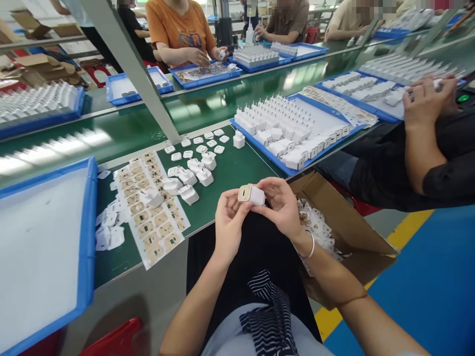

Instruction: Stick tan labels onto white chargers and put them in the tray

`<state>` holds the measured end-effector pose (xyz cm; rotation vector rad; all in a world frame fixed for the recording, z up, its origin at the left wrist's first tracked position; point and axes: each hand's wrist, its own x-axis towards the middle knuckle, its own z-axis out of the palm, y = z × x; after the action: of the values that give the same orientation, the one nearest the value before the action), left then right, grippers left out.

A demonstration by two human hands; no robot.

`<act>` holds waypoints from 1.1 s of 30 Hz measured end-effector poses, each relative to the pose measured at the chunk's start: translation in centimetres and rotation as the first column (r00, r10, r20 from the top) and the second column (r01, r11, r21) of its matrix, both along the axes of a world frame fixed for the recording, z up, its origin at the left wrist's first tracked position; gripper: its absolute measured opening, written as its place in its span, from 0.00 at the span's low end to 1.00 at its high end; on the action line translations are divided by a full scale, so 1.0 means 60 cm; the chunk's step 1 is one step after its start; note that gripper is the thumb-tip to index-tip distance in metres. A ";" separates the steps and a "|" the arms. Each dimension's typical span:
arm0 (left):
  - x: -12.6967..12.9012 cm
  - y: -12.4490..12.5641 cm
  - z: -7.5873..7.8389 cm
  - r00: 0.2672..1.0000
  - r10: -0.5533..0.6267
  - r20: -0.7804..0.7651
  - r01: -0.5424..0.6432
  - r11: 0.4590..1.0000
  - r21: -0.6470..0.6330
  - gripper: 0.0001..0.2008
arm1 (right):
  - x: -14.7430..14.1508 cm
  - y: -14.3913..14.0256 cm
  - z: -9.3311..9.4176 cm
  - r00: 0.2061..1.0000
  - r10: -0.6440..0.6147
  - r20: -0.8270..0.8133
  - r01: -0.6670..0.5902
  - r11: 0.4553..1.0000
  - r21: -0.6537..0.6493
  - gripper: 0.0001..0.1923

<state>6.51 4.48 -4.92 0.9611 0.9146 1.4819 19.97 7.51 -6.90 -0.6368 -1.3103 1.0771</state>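
Between both hands, just off the bench edge, is a white charger plug with a tan face and a dark port slot turned to the left. My left hand pinches it at the tan end. The fingers of my right hand close on its other end. Nearest on the green bench lie a loose group of white chargers and several small square caps. A sheet of tan stickers hangs partly over the bench edge, with one white charger resting on it.
A blue tray of upright chargers stands at the right. Another blue-rimmed tray is at the left, beside a pile of white pieces. An open cardboard box holds white scraps. A co-worker's hands work at far right.
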 end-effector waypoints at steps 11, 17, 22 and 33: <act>0.001 -0.009 -0.035 0.883 0.042 -0.467 0.168 0.902 0.399 0.17 | 0.079 -0.033 0.044 0.960 -0.025 0.280 0.067 0.987 -0.143 0.07; -0.007 -0.007 -0.024 0.841 -0.031 -0.541 0.281 0.879 0.386 0.21 | 0.091 -0.030 0.051 0.955 0.202 0.216 -0.136 0.949 -0.286 0.11; -0.015 -0.006 -0.017 0.805 -0.098 -0.586 0.377 0.846 0.377 0.24 | 0.102 -0.030 0.056 0.941 0.328 0.083 -0.284 0.899 -0.334 0.11; -0.017 -0.008 0.016 0.634 0.052 -0.771 0.414 0.819 0.396 0.22 | 0.107 -0.046 0.068 0.879 0.013 0.477 0.003 1.000 -0.031 0.07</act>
<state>5.49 4.01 -3.98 2.1694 0.9171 1.1370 26.37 4.74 -2.79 -0.9667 -1.7214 0.9773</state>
